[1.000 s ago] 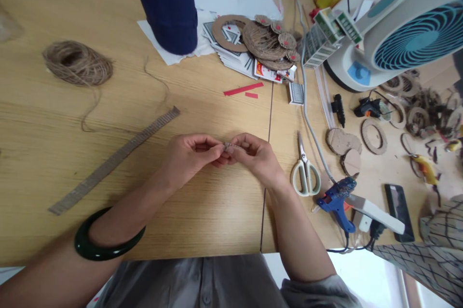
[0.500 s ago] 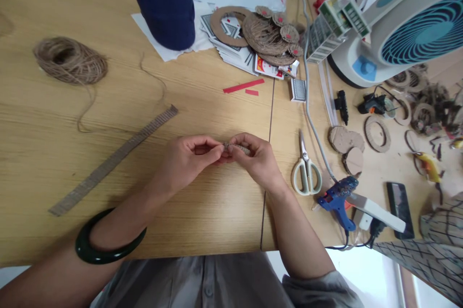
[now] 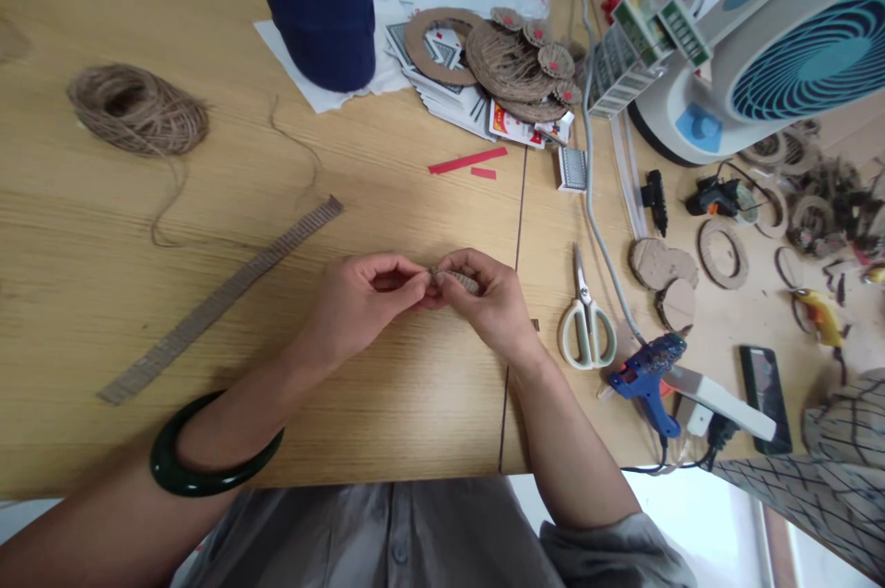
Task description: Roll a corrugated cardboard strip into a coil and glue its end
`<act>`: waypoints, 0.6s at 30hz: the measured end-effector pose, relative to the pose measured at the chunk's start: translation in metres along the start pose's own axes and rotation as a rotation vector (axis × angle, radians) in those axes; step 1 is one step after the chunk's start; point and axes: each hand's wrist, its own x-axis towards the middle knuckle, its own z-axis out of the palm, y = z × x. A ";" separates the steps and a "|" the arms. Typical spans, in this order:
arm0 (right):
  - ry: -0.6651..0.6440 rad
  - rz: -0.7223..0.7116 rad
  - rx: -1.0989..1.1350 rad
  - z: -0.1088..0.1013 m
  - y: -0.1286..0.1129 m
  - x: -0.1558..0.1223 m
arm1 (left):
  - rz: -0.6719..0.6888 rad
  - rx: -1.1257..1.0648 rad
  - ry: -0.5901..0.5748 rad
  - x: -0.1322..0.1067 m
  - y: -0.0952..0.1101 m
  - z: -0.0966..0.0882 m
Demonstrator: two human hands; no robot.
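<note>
Pinching a small ridged piece with both hands, mostly hidden, fan cut off at right

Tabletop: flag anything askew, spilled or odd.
The playing cards lie fanned untidily beneath a cardboard ring, looking askew. No spill shows. The ribbed piece pinched in the fingers is mostly hidden, so damage can't be judged.

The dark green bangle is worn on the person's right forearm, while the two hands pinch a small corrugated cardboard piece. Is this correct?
Not fully. The head view shows the dark green bangle on the left forearm, not the right. The left hand and right hand do pinch a small corrugated cardboard piece.
</note>
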 end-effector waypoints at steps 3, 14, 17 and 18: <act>-0.007 0.019 0.034 0.001 0.001 0.000 | 0.021 0.052 0.003 -0.001 0.000 0.000; 0.005 0.077 0.106 0.005 0.002 0.001 | 0.249 0.357 0.095 -0.005 -0.001 0.003; 0.026 0.097 0.093 0.005 0.002 0.001 | 0.268 0.361 0.092 -0.005 -0.001 0.004; 0.028 0.104 0.095 0.004 0.001 0.001 | 0.257 0.349 0.088 -0.005 -0.001 0.004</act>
